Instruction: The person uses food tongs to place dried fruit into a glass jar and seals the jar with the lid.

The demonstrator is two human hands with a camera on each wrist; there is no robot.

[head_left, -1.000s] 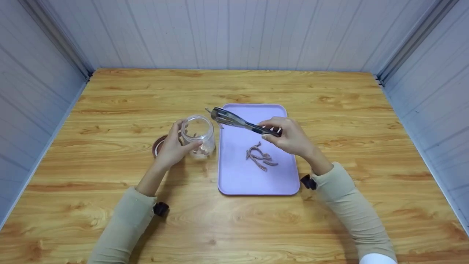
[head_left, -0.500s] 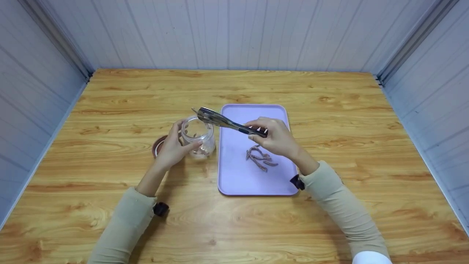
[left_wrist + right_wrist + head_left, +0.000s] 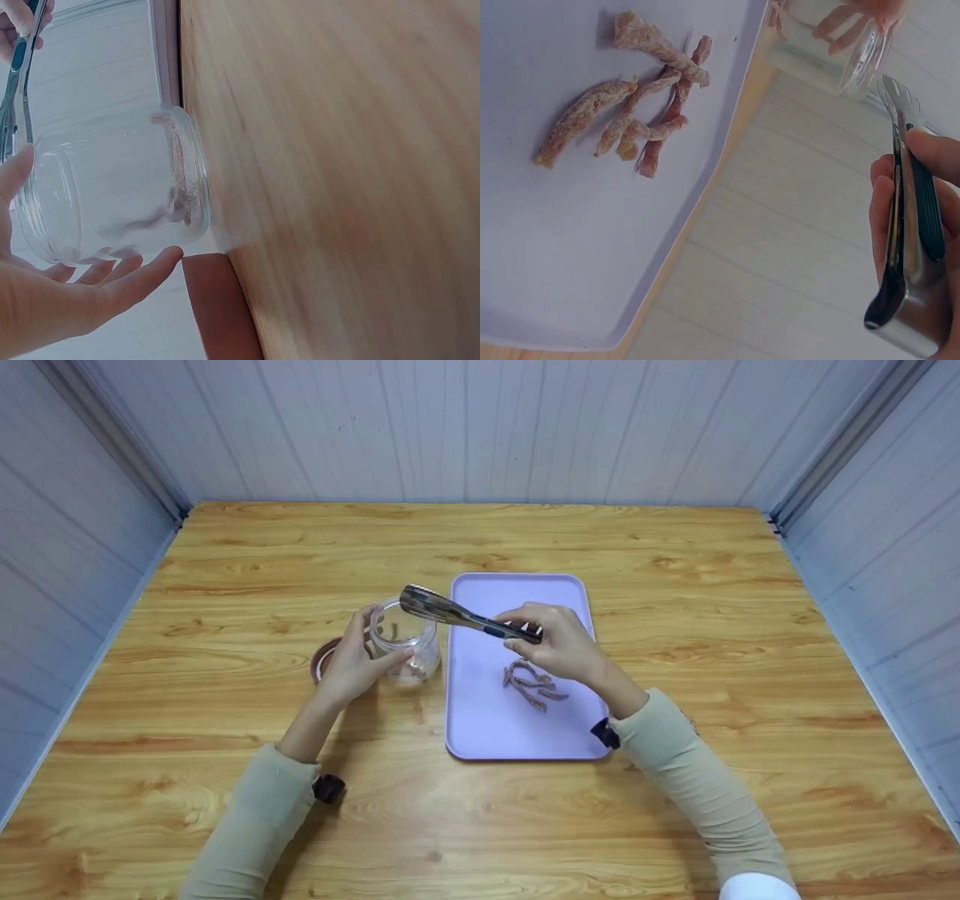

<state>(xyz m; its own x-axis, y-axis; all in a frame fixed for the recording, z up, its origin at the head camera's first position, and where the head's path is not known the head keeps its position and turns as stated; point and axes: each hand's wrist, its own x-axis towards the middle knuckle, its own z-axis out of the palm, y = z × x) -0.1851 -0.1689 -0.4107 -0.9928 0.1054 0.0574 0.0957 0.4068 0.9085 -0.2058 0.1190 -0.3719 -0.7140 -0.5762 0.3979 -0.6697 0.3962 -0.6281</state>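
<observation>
My left hand (image 3: 352, 664) grips a clear jar (image 3: 427, 652) around its side, thumb at the front. Inside it, dried strips (image 3: 180, 169) lie at the bottom, and one slants down in the left wrist view. My right hand (image 3: 562, 641) holds metal tongs (image 3: 469, 617) with dark grips, their slotted tips over the jar's mouth. No strip shows between those tips in the right wrist view. Several brownish, powdery dried strips, like dried meat or fruit, (image 3: 656, 49) lie in a loose pile on the lilac tray (image 3: 495, 735), below the right hand.
A reddish-brown lid (image 3: 321, 656) lies on the wooden table (image 3: 420, 825), left of the jar and partly behind the left hand. The tray stands close to the jar's right. Pale panel walls (image 3: 465, 427) enclose the table at the back and sides.
The right hand has moved left, bringing the tongs over the jar. The strip that stuck out of their tips has dropped away, and a strip now shows inside the jar. The left hand stays put.
</observation>
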